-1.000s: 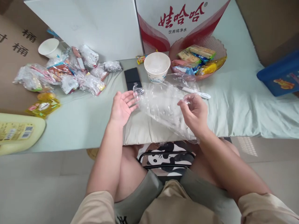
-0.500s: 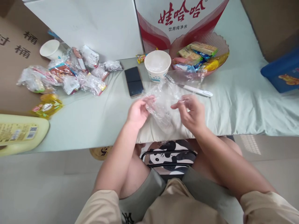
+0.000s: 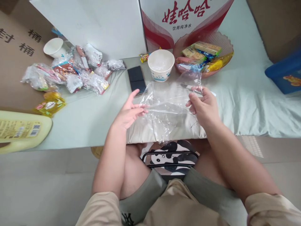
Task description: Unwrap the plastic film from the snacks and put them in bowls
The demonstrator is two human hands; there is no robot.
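Note:
A clear, thin plastic bag [image 3: 164,110] is spread out between my two hands above the front of the table. My left hand [image 3: 128,114] grips its left side, with one finger raised away from the others. On the opposite side my right hand [image 3: 205,105] pinches the film between thumb and fingers. Just behind the bag stands a white paper cup [image 3: 161,67] with clear, crinkled plastic inside. A white-handled knife [image 3: 185,86] lies behind the film, partly covered by it and by my right hand. The phone [image 3: 136,80] rests beyond my left fingertips.
A pink ribbed bowl [image 3: 227,44] of wrapped snacks stands back right. Several bagged snacks [image 3: 66,70] are heaped at left beside another paper cup [image 3: 53,47]. A yellow jug [image 3: 23,130] lies front left; a blue container [image 3: 284,73] sits far right. Boxes [image 3: 94,28] line the back.
My hands have moved apart, the left leftward and the right rightward. The crumpled plastic bag is now stretched wider between them. The view has shifted slightly.

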